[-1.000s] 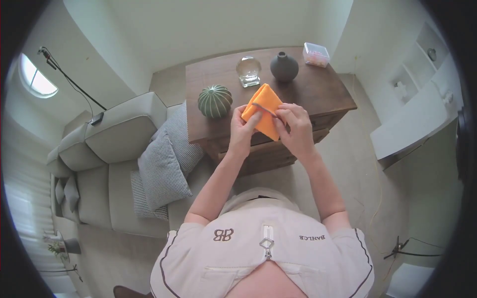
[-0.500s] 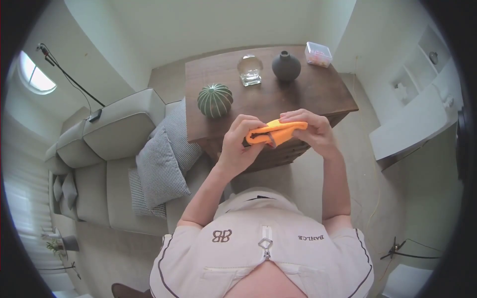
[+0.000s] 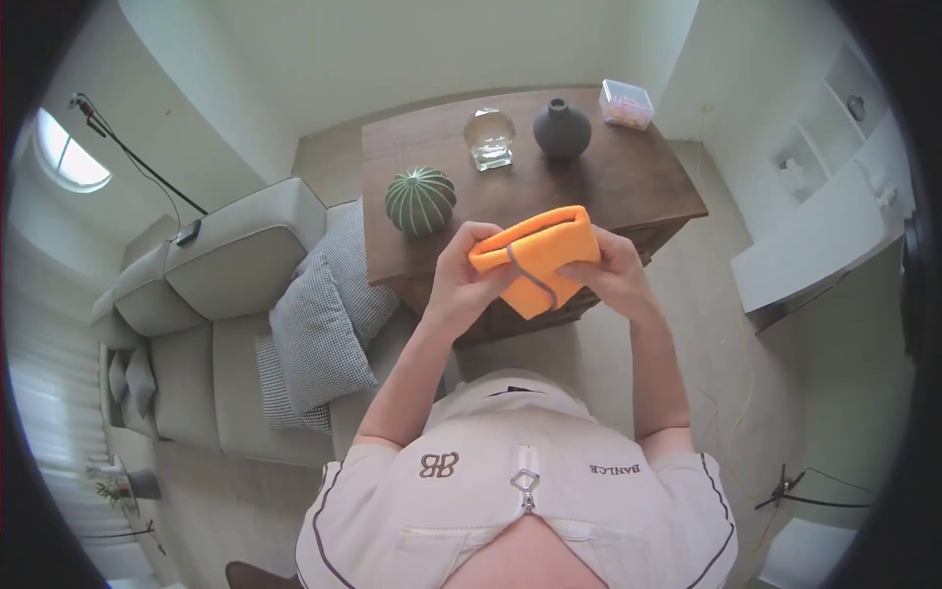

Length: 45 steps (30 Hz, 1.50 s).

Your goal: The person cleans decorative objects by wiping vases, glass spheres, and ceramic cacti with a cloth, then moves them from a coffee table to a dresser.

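Observation:
A folded orange cloth [image 3: 540,263] with a grey edge seam is held up in front of my chest, near the front edge of the wooden cabinet [image 3: 643,182]. My left hand [image 3: 459,285] grips its left side, thumb on the near face and the other fingers mostly hidden behind. On the opposite side, my right hand [image 3: 622,280] pinches the cloth with its thumb across the front. The folded layers show along the upper edge, and a lower corner hangs down between my hands.
On the cabinet top stand a green cactus ornament [image 3: 420,201], a glass ball on a clear base [image 3: 490,142], a dark round vase [image 3: 562,133] and a clear plastic box [image 3: 626,105]. To the left is a grey sofa [image 3: 182,383] with checked cushions [image 3: 319,334].
The cloth has tilted so that its broad front face and lower corner now show. My hands have shifted their grip to its sides, with the right hand lower than before.

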Available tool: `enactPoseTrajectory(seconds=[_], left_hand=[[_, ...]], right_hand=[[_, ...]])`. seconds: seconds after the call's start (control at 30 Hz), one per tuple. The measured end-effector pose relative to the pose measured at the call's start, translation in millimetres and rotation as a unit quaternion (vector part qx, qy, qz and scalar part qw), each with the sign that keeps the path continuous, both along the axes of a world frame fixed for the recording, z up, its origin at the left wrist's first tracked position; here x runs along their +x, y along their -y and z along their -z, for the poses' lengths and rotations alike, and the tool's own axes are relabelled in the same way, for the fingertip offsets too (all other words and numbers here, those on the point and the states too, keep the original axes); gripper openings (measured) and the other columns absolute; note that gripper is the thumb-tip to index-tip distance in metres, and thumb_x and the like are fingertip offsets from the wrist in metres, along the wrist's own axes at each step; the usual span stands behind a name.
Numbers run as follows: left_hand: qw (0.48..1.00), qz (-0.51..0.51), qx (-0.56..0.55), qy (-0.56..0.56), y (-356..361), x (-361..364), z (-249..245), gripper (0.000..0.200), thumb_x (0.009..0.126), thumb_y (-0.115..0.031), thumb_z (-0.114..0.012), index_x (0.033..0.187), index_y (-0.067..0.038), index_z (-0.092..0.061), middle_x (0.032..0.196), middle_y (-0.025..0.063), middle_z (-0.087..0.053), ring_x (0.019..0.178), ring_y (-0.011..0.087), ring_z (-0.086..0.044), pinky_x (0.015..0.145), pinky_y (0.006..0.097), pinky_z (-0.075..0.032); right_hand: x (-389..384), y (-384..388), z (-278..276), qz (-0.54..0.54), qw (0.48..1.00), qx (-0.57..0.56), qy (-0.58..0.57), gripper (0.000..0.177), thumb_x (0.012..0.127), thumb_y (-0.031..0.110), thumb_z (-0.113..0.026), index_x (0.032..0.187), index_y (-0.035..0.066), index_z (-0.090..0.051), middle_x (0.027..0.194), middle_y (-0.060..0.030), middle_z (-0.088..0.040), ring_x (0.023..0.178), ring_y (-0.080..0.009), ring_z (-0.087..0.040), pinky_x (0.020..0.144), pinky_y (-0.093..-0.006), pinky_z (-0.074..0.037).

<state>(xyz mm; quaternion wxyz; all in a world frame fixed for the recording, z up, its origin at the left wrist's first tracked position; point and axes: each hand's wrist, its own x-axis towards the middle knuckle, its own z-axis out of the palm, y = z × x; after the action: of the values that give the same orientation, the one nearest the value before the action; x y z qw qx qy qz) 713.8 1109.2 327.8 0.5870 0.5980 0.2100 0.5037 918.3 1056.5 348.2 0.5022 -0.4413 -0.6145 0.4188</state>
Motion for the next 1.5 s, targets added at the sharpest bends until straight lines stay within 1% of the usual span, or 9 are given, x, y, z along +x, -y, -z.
enactPoseTrajectory(seconds=[0.3,0.4,0.6,0.8,1.0,1.1,1.2,1.4,1.5], left_hand=[[0.944,0.293,-0.038,-0.144,-14,-27,-13,0.071,0.080,-0.039,-0.072,0.133,-0.006,-0.038,0.119,0.0044,-0.053,0.103,0.0116,-0.051,0.086,0.0261,-0.044],[0.953,0.225,-0.045,-0.200,-12,-22,-12,0.044,0.081,-0.027,-0.070,0.114,-0.005,-0.050,0.097,-0.0011,-0.051,0.086,0.0073,-0.048,0.075,0.0216,-0.040],[0.991,0.031,-0.090,-0.093,-8,-5,-2,0.016,0.082,-0.018,-0.068,0.085,-0.010,-0.053,0.072,-0.0049,-0.043,0.069,0.0069,-0.042,0.063,0.0200,-0.035],[0.979,0.144,-0.062,-0.130,-7,-7,-2,0.035,0.086,-0.026,-0.063,0.113,-0.007,-0.051,0.093,-0.0023,-0.051,0.084,0.0076,-0.048,0.074,0.0224,-0.041],[0.979,0.200,-0.042,-0.025,-8,-6,12,0.044,0.086,-0.020,-0.056,0.128,-0.009,-0.051,0.123,0.0038,-0.055,0.101,0.0124,-0.054,0.084,0.0261,-0.044],[0.971,0.216,-0.075,0.070,-9,-2,19,0.035,0.082,-0.014,-0.055,0.116,-0.008,-0.059,0.104,0.0047,-0.056,0.085,0.0138,-0.055,0.071,0.0240,-0.044],[0.962,0.233,-0.087,0.116,-8,-3,17,0.034,0.084,-0.022,-0.064,0.114,-0.007,-0.058,0.100,0.0055,-0.056,0.082,0.0138,-0.056,0.068,0.0225,-0.046],[0.947,0.301,-0.109,-0.004,-6,-14,-2,0.059,0.084,-0.026,-0.056,0.137,-0.009,-0.036,0.114,0.0053,-0.052,0.096,0.0131,-0.053,0.078,0.0264,-0.046],[0.960,0.239,-0.091,-0.113,3,-14,-12,0.061,0.081,-0.030,-0.067,0.131,-0.010,-0.038,0.115,0.0065,-0.050,0.099,0.0144,-0.050,0.082,0.0272,-0.046]], right_hand=[[3,-1,-3,-0.039,0.991,-0.089,0.092,0.017,0.082,0.016,-0.070,0.081,0.007,-0.055,0.071,0.0037,-0.046,0.063,-0.0079,-0.041,0.056,-0.0210,-0.033],[-1,0,-4,-0.013,0.990,-0.098,0.101,0.020,0.079,0.020,-0.072,0.083,0.008,-0.056,0.073,0.0038,-0.048,0.064,-0.0082,-0.042,0.058,-0.0213,-0.034],[-9,-2,15,-0.035,0.979,-0.113,-0.167,0.058,0.075,0.034,-0.074,0.121,0.008,-0.051,0.104,-0.0011,-0.060,0.091,-0.0140,-0.057,0.071,-0.0259,-0.047],[-13,7,20,-0.028,0.967,-0.104,-0.232,0.034,0.081,0.014,-0.070,0.111,0.007,-0.057,0.097,-0.0011,-0.061,0.089,-0.0144,-0.058,0.079,-0.0337,-0.055],[-11,5,20,-0.087,0.981,0.095,-0.148,0.020,0.089,0.015,-0.061,0.108,0.010,-0.064,0.115,-0.0114,-0.054,0.102,-0.0197,-0.055,0.086,-0.0323,-0.045],[-18,8,11,0.008,0.971,0.239,0.007,0.018,0.091,0.012,-0.053,0.100,0.016,-0.068,0.119,-0.0110,-0.054,0.077,-0.0160,-0.053,0.075,-0.0292,-0.045],[-25,16,8,0.080,0.940,0.313,0.113,0.022,0.094,0.011,-0.050,0.103,0.017,-0.068,0.121,-0.0136,-0.052,0.083,-0.0175,-0.055,0.068,-0.0279,-0.045],[-12,20,14,0.103,0.906,0.347,0.218,0.018,0.094,0.011,-0.053,0.103,0.014,-0.068,0.118,-0.0141,-0.052,0.101,-0.0234,-0.055,0.078,-0.0321,-0.051],[-11,20,17,0.090,0.922,0.324,0.190,0.021,0.093,0.008,-0.051,0.104,0.014,-0.068,0.114,-0.0128,-0.055,0.097,-0.0246,-0.057,0.080,-0.0352,-0.053]])
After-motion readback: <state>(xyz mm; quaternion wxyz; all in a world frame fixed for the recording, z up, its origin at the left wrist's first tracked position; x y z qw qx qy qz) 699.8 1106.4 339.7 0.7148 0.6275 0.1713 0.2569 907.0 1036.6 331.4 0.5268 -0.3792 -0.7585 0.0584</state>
